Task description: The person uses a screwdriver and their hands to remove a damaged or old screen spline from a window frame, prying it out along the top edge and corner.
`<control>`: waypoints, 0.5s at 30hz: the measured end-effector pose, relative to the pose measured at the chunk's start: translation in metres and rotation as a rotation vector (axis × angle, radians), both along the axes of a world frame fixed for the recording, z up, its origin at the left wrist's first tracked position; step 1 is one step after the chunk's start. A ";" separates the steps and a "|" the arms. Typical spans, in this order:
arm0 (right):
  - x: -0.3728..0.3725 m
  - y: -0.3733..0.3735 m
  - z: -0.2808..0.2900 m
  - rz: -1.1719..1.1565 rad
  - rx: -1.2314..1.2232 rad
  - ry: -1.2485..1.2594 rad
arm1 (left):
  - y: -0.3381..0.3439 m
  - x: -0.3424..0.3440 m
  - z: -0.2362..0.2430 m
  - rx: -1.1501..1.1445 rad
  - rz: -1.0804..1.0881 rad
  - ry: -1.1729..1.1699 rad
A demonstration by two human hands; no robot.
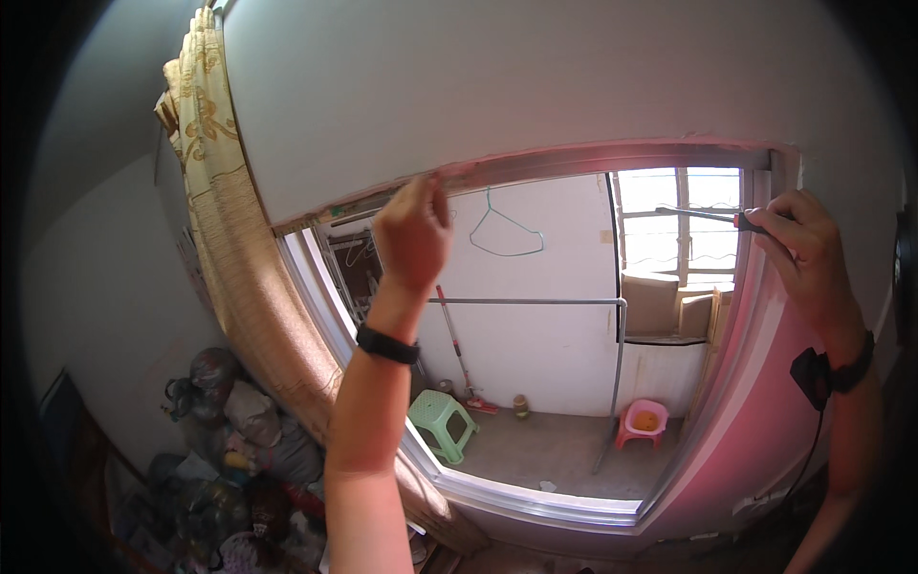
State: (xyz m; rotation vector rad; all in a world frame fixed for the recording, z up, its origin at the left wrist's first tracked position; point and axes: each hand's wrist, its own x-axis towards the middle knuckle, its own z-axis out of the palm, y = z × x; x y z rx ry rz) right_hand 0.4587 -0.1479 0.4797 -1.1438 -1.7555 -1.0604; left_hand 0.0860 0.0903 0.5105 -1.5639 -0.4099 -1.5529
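My left hand (413,230) is raised to the top rail of the window frame (555,168), its fingers closed against the rail's left part. Whatever those fingers pinch is hidden behind the hand. Off to the right, my right hand (805,241) grips a screwdriver (738,221) by its dark handle, which has a red-orange collar. Its thin metal shaft points left across the bright far window, apart from the top rail. Dark bands circle both wrists, and a cable hangs from a black box at the right one.
A beige patterned curtain (229,201) hangs at the left, above piled bags (273,440). Beyond the opening are a green hanger (507,253), a grey pipe rail (535,301), a green stool (442,413), a red-handled mop (451,330) and a pink child's chair (643,418).
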 end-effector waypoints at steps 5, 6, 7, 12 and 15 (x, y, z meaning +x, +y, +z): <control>-0.001 0.002 -0.001 -0.035 -0.039 0.039 | 0.023 -0.085 -0.004 -0.111 0.180 -0.179; -0.002 0.003 -0.001 -0.031 -0.041 0.036 | 0.026 -0.102 -0.005 -0.126 0.222 -0.230; -0.002 0.003 -0.001 -0.024 -0.052 0.070 | 0.024 -0.112 -0.008 -0.205 0.177 -0.311; 0.005 0.001 -0.005 -0.024 -0.080 0.131 | 0.029 -0.124 -0.018 -0.097 0.164 -0.179; 0.005 0.001 -0.002 -0.026 -0.109 0.123 | 0.036 -0.138 -0.031 -0.215 0.229 -0.248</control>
